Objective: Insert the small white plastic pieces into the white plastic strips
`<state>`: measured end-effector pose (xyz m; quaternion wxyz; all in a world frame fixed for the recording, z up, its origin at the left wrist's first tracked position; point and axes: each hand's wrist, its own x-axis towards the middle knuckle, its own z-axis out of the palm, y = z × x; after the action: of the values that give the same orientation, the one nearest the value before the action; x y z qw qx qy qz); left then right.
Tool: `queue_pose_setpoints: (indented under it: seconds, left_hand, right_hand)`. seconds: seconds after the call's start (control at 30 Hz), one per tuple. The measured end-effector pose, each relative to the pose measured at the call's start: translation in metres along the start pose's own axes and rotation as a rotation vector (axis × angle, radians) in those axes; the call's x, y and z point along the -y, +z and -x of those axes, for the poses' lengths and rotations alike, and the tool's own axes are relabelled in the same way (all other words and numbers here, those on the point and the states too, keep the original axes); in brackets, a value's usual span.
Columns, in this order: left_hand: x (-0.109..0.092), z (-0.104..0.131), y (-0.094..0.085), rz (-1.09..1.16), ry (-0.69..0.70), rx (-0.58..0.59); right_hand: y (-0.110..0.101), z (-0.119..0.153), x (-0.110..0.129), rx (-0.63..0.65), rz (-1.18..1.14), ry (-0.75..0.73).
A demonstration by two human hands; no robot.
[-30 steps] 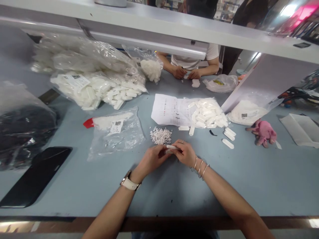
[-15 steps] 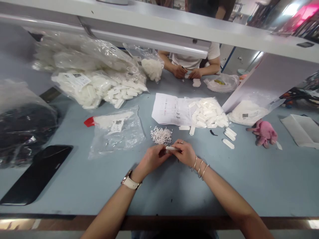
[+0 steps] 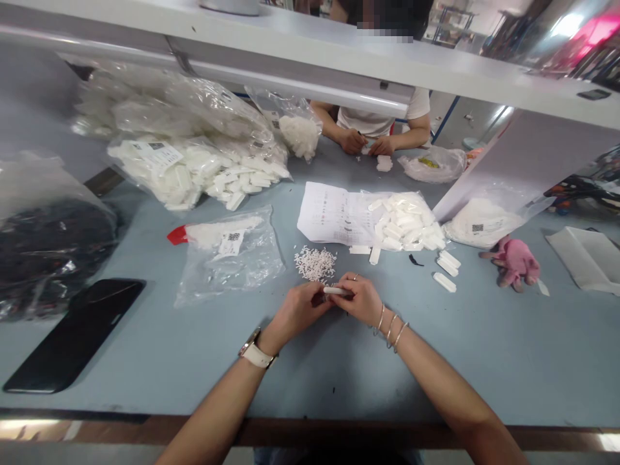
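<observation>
Holds a small, long, white plastic piece (image 3: 338, 291) over the middle of the grey-blue, flat-topped table (image 3: 300, 394), nearer the near edge than the far edge; pinches with both hands, left hand (image 3: 299, 313) clamped on the piece's left end, right hand (image 3: 361, 300) clamped on its right end; cannot tell, with fingers in the way, if made of one part or two; wears a watch with a white band (image 3: 256, 354) on the left wrist and thin, silver-coloured bracelets (image 3: 392, 329) on the right.

Has a heap of tiny, white, rod-like bits (image 3: 314, 264) just past the fingertips, toward the far edge; has a white, printed paper sheet (image 3: 332, 213) farther that way, touching a clear plastic bag full of white pieces (image 3: 409, 223); has loose white pieces (image 3: 444, 282) near that bag, on the side toward the right edge; has a flat, clear plastic bag (image 3: 232, 278) left of the heap; has a big, flat, shiny black slab (image 3: 72, 342) by the near edge, far to the left; has big, clear, stuffed bags (image 3: 186, 177) toward the far left corner; faces a person in a white shirt (image 3: 363, 119) at the far edge.
</observation>
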<state>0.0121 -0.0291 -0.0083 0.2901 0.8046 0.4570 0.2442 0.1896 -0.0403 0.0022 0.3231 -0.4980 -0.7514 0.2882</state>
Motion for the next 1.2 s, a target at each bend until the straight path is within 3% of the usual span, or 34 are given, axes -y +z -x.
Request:
queue_pose_setpoints:
  seconds: [0.2, 0.47, 0.7, 0.87, 1.07, 1.2]
  left_hand:
    - [0.000, 0.001, 0.001, 0.052, 0.050, -0.015]
    - [0.002, 0.003, 0.005, 0.029, 0.040, -0.013]
    - [0.000, 0.003, -0.004, 0.114, -0.032, 0.061]
    - [-0.001, 0.002, -0.014, 0.099, -0.038, 0.171]
    - [0.000, 0.002, -0.019, 0.092, -0.038, 0.231]
    - [-0.004, -0.003, -0.027, 0.082, -0.041, 0.203]
  right_hand:
    - [-0.006, -0.003, 0.001, 0.061, -0.083, 0.119]
    - [-0.004, -0.002, 0.003, 0.093, -0.023, 0.135]
    - [-0.006, -0.004, -0.003, 0.017, -0.085, 0.196]
    - [-0.016, -0.009, -0.020, -0.195, 0.078, 0.321]
    - [-0.007, -0.006, -0.027, -0.040, 0.216, 0.154]
    - [0.002, -0.007, -0.024, 0.032, 0.250, 0.139]
